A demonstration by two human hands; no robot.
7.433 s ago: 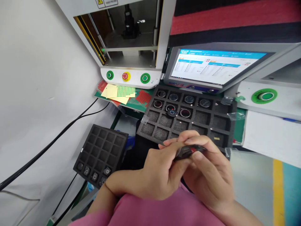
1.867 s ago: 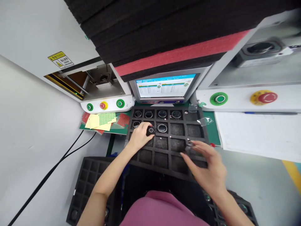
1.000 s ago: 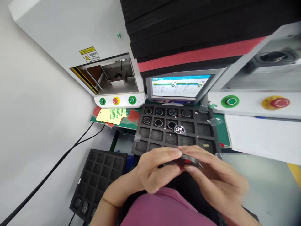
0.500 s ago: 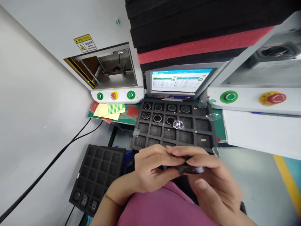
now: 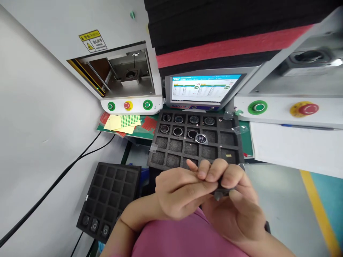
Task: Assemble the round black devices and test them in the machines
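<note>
Here, both hands meet in the air just off the near edge of the large foam tray (image 5: 171, 162), towards its right corner, with a small dark piece (image 5: 221, 193) between them. The left hand (image 5: 182, 194) has its fingers pressed together against the piece's left end; the right hand (image 5: 237, 210) pinches the other end between thumb and curled fingers. That double grip covers most of the piece, so its full shape cannot be told. It is probably light and stiff, perhaps smooth enough to slip, and any glass face would scratch easily; holding it by the outer rim, with fingertips off the flat sides, seems safest. Near the middle of the tray, a watch with a lit face (image 5: 200, 138) leans beside a ringed watch (image 5: 192, 134) in its pocket. The tray rests on the green desk (image 5: 248, 137), near the monitor (image 5: 205, 89).
</note>
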